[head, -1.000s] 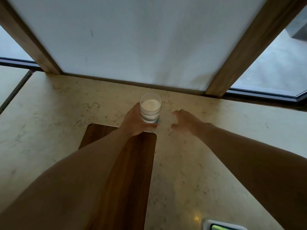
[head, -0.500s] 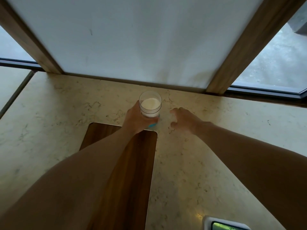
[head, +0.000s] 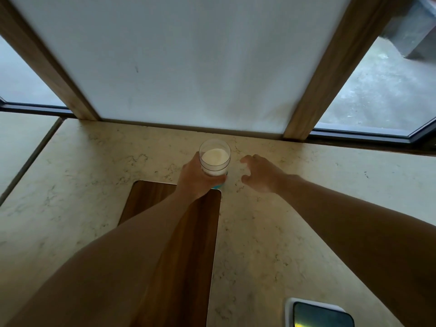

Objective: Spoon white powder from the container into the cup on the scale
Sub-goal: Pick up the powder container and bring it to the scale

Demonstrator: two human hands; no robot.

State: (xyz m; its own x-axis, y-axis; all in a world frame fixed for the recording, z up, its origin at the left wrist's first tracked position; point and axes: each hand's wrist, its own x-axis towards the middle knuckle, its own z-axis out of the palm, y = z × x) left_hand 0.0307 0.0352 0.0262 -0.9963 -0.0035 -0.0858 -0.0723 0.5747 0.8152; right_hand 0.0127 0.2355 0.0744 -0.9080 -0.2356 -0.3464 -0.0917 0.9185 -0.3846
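Note:
A clear round container (head: 214,159), open at the top and holding white powder, stands near the back of the marble counter with a bit of blue showing at its base. My left hand (head: 195,178) is wrapped around its lower part. My right hand (head: 260,174) hovers just right of it, fingers curled and apart, holding nothing. A white scale (head: 318,313) with a glossy top peeks in at the bottom right edge. No cup or spoon is visible.
A dark wooden cutting board (head: 188,244) lies under my left forearm. The marble counter (head: 82,175) ends at a white wall panel (head: 188,62) framed by wooden posts, with windows on both sides. A counter seam runs along the left.
My left hand keeps its grip on the container, which has hardly shifted. My right hand has opened slightly and stays beside it. The view has tilted a little.

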